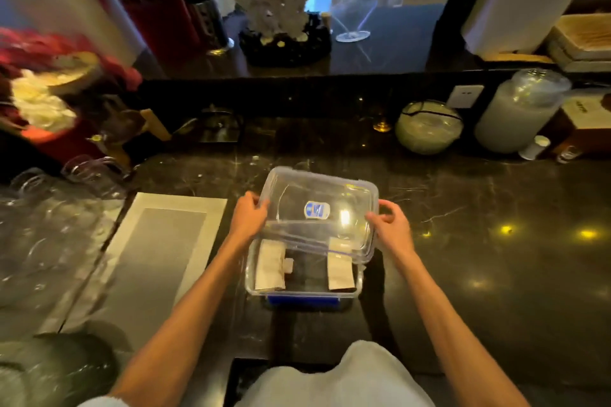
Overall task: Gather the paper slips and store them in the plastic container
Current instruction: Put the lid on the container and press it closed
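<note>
A: Lid [317, 208] handling? Looks light, stiff, slick clear plastic. Best gripped at both short edges, like now: left hand [248, 218] and right hand [391, 228] both pinching it, tilted over the plastic container [301, 294] at centre frame.

B: Slips? Two stacks of paper slips [269, 266] showing inside already, left and right, plus one tiny scrap. One container, one lid.

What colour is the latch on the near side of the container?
Blue latch, on the clear container; seen in the head view.
</note>
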A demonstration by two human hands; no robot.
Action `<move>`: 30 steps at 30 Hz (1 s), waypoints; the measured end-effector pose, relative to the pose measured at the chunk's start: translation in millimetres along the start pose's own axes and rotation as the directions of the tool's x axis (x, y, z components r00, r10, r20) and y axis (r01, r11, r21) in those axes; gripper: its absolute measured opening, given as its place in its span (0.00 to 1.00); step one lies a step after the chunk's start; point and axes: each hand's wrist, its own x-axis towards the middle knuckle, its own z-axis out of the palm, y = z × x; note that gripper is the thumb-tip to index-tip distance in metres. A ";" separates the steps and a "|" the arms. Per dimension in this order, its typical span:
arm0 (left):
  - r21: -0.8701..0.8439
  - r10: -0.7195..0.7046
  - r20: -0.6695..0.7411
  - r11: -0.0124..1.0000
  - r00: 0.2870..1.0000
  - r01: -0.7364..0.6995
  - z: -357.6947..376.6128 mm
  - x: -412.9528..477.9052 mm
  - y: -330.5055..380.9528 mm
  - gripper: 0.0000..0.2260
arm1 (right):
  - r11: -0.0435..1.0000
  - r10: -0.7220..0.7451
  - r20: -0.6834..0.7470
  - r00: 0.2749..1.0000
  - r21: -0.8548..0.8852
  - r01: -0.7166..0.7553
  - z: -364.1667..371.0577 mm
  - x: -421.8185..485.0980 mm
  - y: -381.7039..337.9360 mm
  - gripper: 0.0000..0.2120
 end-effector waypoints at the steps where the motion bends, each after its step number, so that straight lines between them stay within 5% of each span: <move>1: -0.014 -0.055 0.015 0.998 0.998 0.055 -6.4 -5.4 -20.3 0.11 | 0.999 -0.003 0.028 1.000 -0.037 0.004 13.9 -5.3 4.3 0.21; 7: 0.031 -0.178 0.116 0.984 0.977 0.176 -9.8 -31.3 -89.5 0.12 | 0.981 -0.022 0.025 0.999 -0.194 0.026 47.4 -30.5 36.8 0.22; 30: 0.102 -0.117 0.142 0.989 0.983 0.103 7.7 -35.1 -93.4 0.10 | 0.905 -0.018 -0.027 0.999 -0.425 0.005 44.2 -43.9 45.0 0.22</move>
